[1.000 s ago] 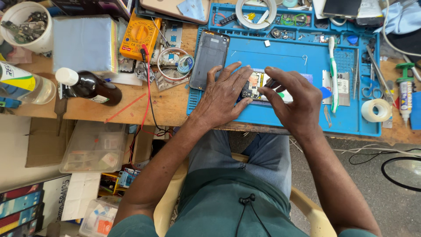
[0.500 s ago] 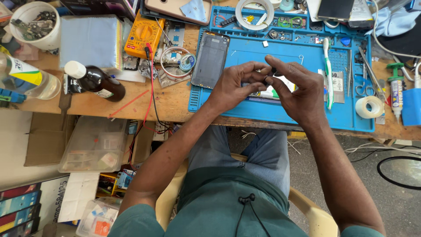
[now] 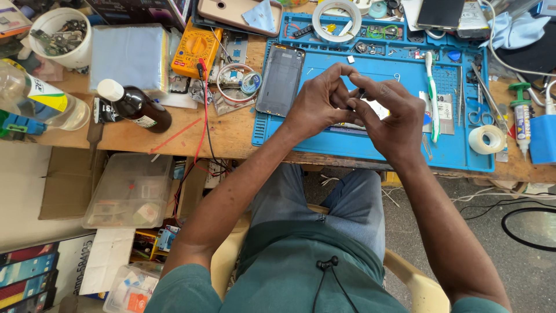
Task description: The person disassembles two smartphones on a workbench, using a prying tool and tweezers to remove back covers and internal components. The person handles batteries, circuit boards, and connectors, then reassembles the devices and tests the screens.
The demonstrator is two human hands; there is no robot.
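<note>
While both hands pinch it, the small part seemingly lies left-right.

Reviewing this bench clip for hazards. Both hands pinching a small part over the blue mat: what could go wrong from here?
1. The small part is mostly hidden between the left hand and right hand; if it slips, it could vanish among the clutter on the blue mat.
2. The dark phone shell lies right beside the left hand; a sideways nudge might shove it.
</note>
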